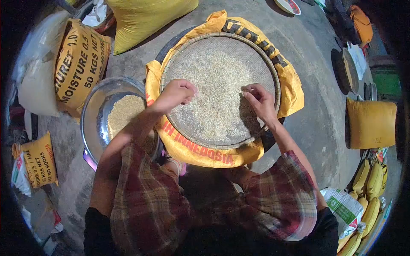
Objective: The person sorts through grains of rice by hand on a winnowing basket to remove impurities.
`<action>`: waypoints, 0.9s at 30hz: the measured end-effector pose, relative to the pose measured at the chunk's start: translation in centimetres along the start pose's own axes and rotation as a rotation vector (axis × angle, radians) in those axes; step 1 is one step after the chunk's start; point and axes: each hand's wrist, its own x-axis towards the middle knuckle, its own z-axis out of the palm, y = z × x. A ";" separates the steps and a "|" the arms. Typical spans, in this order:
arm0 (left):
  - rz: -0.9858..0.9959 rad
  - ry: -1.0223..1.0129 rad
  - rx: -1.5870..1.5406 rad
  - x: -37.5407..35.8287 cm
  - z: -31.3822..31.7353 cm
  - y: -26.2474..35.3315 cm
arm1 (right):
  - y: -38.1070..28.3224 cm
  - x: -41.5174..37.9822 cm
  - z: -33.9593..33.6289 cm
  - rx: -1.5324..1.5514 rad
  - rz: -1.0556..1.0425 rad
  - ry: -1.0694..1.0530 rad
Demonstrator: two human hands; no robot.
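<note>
A round woven winnowing tray (pixel 164 64) lies in front of me with pale grains (pixel 218 91) spread over its mesh. It rests on a yellow sack (pixel 290 91) with printed lettering. My left hand (pixel 177 94) hovers over the tray's left side, its fingers curled and pressed together. Above the right side is my right hand (pixel 261 101), thumb and forefinger brought close in a pinch. Whether either hand holds a grain is too small to tell. To the left, partly behind my forearm, a metal basin (pixel 95 102) contains golden-brown grain (pixel 126 112).
Large yellow sacks (pixel 147 21) and a printed sack (pixel 83 64) stand at the upper left. A smaller printed sack (pixel 40 162) is below. On the right are a yellow container (pixel 370 123), bananas (pixel 375 181) and a white bag (pixel 341 209). Another person's orange item (pixel 361 23) shows top right.
</note>
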 end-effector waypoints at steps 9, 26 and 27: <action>0.038 -0.077 -0.032 3.2 2.3 0.6 | 2.1 0.2 -1.0 0.086 0.130 0.006; -0.211 -0.298 -0.536 -0.3 6.7 3.8 | -9.4 -3.2 0.8 -0.190 -0.156 -0.262; -0.312 -0.438 -0.827 -0.6 6.9 3.3 | -10.1 -3.5 1.5 -0.110 -0.273 -0.273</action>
